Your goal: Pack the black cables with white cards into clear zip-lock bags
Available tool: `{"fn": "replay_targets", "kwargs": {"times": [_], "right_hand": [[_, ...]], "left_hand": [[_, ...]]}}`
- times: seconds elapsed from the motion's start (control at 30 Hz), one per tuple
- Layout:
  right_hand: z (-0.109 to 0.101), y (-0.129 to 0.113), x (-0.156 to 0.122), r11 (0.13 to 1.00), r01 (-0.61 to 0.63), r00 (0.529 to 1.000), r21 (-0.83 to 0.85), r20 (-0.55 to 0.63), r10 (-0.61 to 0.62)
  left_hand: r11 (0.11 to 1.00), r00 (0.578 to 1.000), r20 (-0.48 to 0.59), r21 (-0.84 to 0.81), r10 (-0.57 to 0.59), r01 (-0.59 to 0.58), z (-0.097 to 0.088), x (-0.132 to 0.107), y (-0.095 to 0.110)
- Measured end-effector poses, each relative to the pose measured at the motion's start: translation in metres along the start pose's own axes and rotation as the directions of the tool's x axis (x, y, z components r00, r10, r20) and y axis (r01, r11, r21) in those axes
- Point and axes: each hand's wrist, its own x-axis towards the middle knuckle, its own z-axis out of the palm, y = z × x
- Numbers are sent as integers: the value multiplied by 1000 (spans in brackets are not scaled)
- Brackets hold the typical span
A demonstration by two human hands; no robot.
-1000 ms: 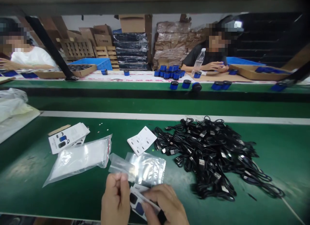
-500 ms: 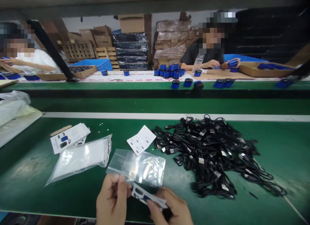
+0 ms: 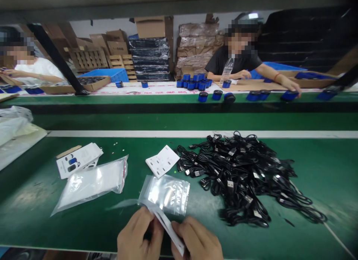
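My left hand (image 3: pixel 140 234) is closed at the near edge of the table, pinching a clear plastic bag (image 3: pixel 124 204) that sticks out to the left and is partly blurred. In my right hand (image 3: pixel 197 237) is a folded printed leaflet (image 3: pixel 169 228), seen nearly edge-on. Its far end meets the bag at my left fingers; how far it is inside I cannot tell. Just beyond my hands lies a stack of clear zip bags (image 3: pixel 165 194). White printed leaflets (image 3: pixel 162 161) rest against the stack's far edge.
A heap of black USB cables (image 3: pixel 237 174) covers the right side. On the left lie a filled clear bag (image 3: pixel 92 183) and more leaflets (image 3: pixel 79 159). Blue-and-black cylinders (image 3: pixel 203 97) stand on the far ledge. Two people sit opposite; one reaches a hand (image 3: pixel 288 84) to a cylinder.
The leaflet has turned steeper and its far end has come up to the bag in my left hand. The bag has swung left. Across the table, a person's arm has stretched out with a cylinder.
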Motion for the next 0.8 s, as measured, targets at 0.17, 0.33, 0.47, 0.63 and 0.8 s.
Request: {"fn": "replay_targets", "kwargs": {"times": [0.17,0.33,0.47,0.63,0.8], "right_hand": [[-3,-1,2,996,14,995,-82,97,-6],[-1,-3,6,997,-75,997,37,37,74],[6,-5,2,983,-103,991,153,-70,115],[11,-4,-2,997,-38,999,63,-14,38],[2,3,2,952,-199,968,233,200,154]], "left_hand": [[999,998,42,17,51,-51,1,0,-7],[986,993,18,115,120,-121,5,-1,-5],[993,994,52,-70,-96,99,7,-2,3],[984,992,30,-131,-121,124,12,-7,7],[987,992,59,-115,-107,114,15,-14,5]]}}
